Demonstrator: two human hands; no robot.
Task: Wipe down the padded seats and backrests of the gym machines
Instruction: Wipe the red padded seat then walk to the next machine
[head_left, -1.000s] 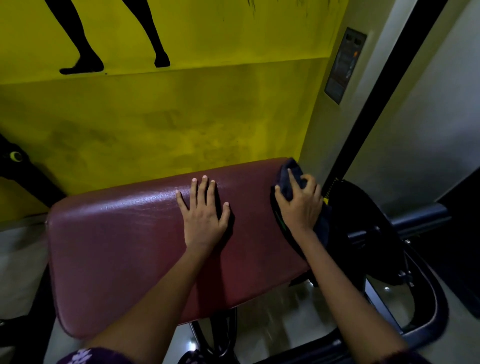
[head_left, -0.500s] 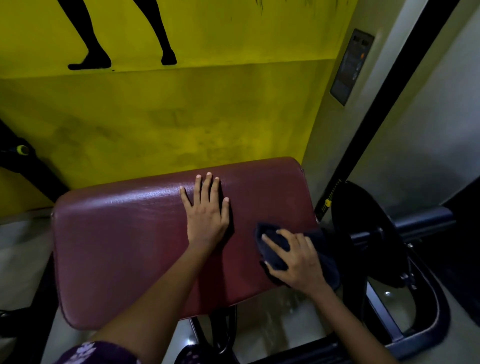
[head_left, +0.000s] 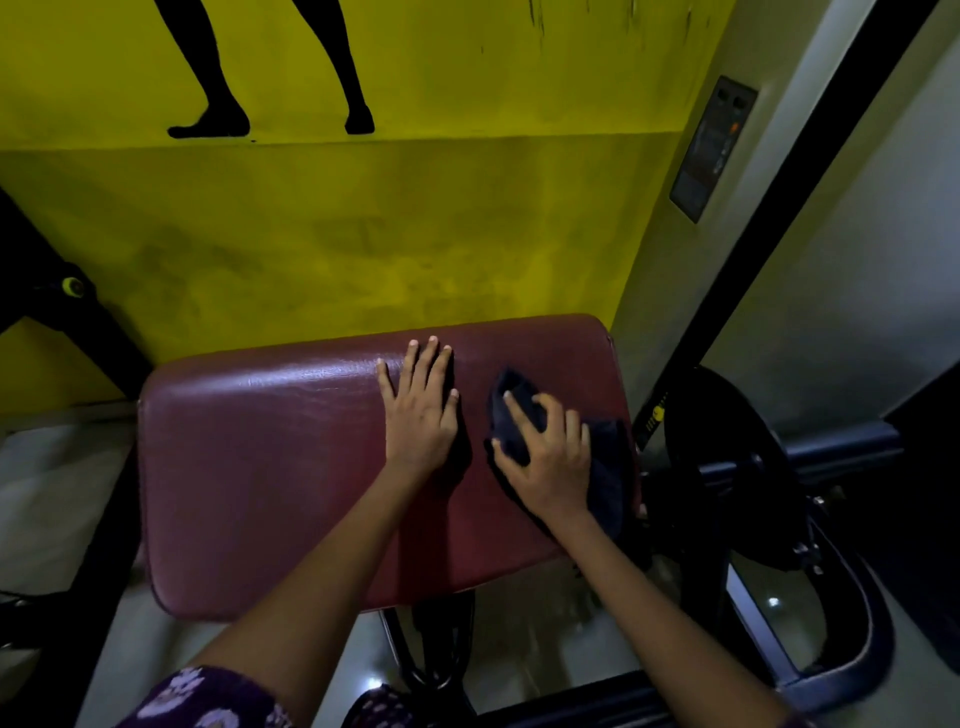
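Two hands were on the maroon pad (head_left: 270, 478): left hand (head_left: 421, 415) spread flat, bracing mid-pad; right hand (head_left: 550, 457) pinching the dark cloth (head_left: 605, 467) at its right end. Overlapping leftward strokes would serve best.

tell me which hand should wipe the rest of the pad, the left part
Right. The right hand already presses the dark cloth onto the maroon pad, while the left hand lies flat and bare; it would probably need to lift clear.

1 padded seat (head_left: 270, 483), 1 cloth (head_left: 519, 410), 2 hands, left hand (head_left: 421, 421), right hand (head_left: 550, 462)
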